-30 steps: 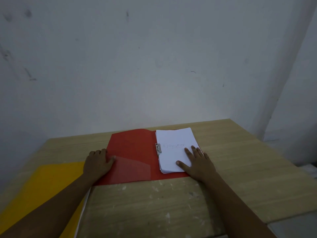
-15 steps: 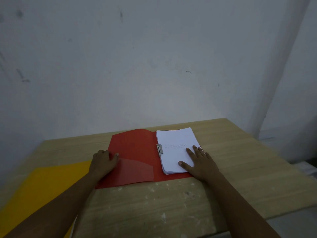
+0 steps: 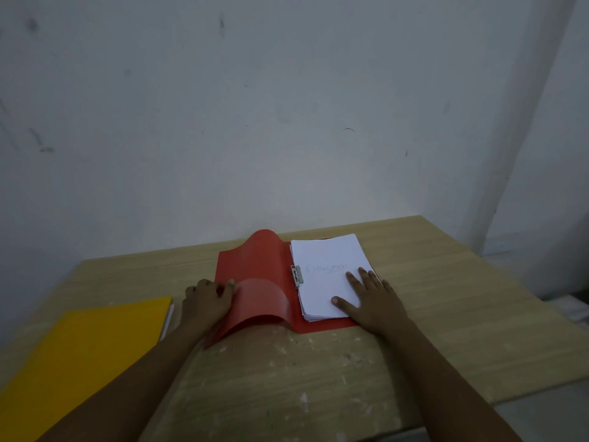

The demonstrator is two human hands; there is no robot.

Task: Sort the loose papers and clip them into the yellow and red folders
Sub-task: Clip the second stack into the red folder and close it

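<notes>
Red folder (image 3: 255, 275) cover edge lifted

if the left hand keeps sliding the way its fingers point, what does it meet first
The left hand already grips the lifted cover of the red folder. Pushed straight on, it would likely meet the metal clip at the spine next, then the paper stack; depth is unclear.

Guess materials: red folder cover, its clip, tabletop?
Red folder cover: thin flexible plastic, probably; it arches under the left hand and shows a glossy sheen. Clip: looks like silvery metal. Tabletop: pale wood-grain surface, wood or laminate, with whitish splatters.
</notes>
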